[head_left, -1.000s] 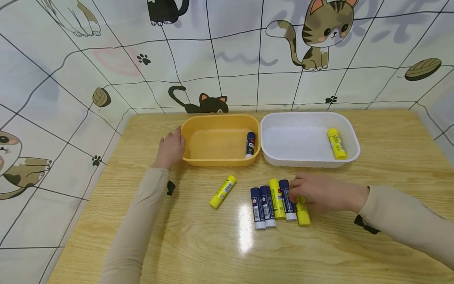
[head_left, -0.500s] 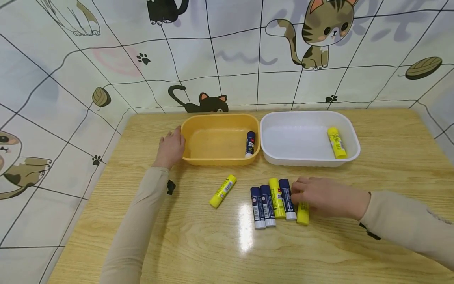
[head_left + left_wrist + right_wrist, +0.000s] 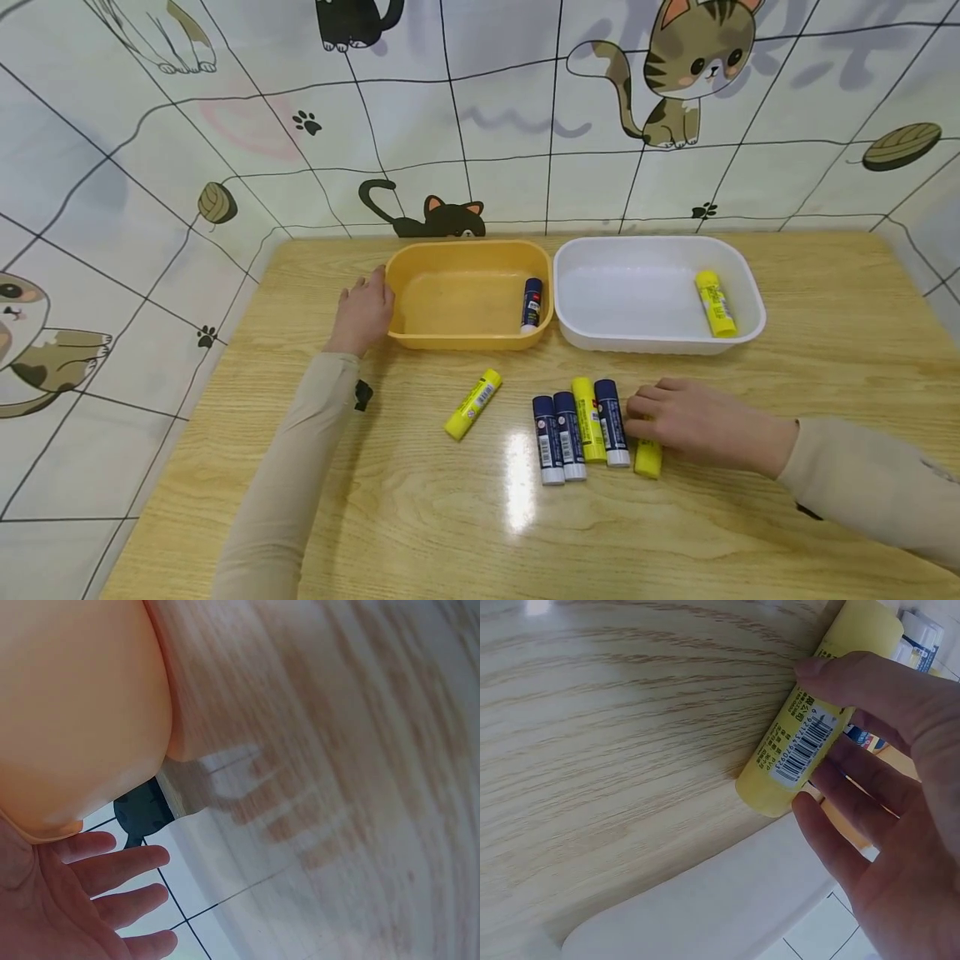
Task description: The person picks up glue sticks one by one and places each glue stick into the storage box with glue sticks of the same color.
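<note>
My left hand [image 3: 363,312] rests against the left end of the orange tray [image 3: 465,342]. In the left wrist view its fingers [image 3: 120,870] are extended beside the tray wall. My right hand [image 3: 708,425] holds a yellow glue stick [image 3: 648,459] between thumb and fingers, low over the table. The right wrist view shows this stick's barcode label [image 3: 804,746]; in the head view the hand covers its upper part. Just left of it lies a row with a navy glue stick [image 3: 612,422], a yellow glue stick [image 3: 588,419] and two more navy ones [image 3: 558,437].
A separate yellow glue stick [image 3: 473,405] lies slanted in front of the orange tray. Inside that tray is a navy glue stick [image 3: 532,305]. The white tray [image 3: 645,342] adjoins it on the right, with a yellow glue stick [image 3: 716,303] inside. A cat-patterned wall covering [image 3: 510,125] stands behind.
My right hand has shifted slightly right and toward me, and the yellow glue stick under it sits a little farther from the row. The left hand has stayed at the orange tray.
</note>
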`<state>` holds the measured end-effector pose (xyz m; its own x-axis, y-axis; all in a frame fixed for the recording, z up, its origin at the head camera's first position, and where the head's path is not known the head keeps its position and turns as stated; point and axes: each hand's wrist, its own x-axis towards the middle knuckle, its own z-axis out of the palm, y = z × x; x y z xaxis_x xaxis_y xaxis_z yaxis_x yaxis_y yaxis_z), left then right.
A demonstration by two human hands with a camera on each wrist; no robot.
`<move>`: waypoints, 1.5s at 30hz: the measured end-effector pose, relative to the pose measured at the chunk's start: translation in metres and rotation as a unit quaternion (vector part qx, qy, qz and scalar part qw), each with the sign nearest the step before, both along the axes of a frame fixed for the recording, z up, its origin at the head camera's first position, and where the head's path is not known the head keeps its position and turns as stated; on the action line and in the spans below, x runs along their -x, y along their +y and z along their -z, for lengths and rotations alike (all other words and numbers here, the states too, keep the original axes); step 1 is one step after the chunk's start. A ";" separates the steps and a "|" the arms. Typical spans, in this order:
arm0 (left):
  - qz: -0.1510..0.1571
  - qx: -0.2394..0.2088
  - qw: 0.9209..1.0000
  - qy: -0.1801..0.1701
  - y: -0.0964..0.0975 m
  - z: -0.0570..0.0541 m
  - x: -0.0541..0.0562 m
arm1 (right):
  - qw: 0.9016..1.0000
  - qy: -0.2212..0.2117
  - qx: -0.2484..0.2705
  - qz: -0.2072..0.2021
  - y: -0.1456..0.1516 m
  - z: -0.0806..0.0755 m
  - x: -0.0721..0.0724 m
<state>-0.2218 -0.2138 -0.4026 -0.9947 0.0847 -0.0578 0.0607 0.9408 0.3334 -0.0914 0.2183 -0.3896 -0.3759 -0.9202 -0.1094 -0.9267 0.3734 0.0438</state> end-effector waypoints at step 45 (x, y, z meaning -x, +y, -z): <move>-0.004 -0.011 1.000 0.010 0.000 0.002 0.000 | 0.992 -0.010 0.114 0.044 0.011 -0.024 0.014</move>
<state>-0.2215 -0.2138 -0.4041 -0.9963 0.0785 -0.0360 0.0608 0.9335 0.3533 -0.1057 0.2293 -0.3657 -0.4550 -0.8860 0.0897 -0.8903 0.4501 -0.0692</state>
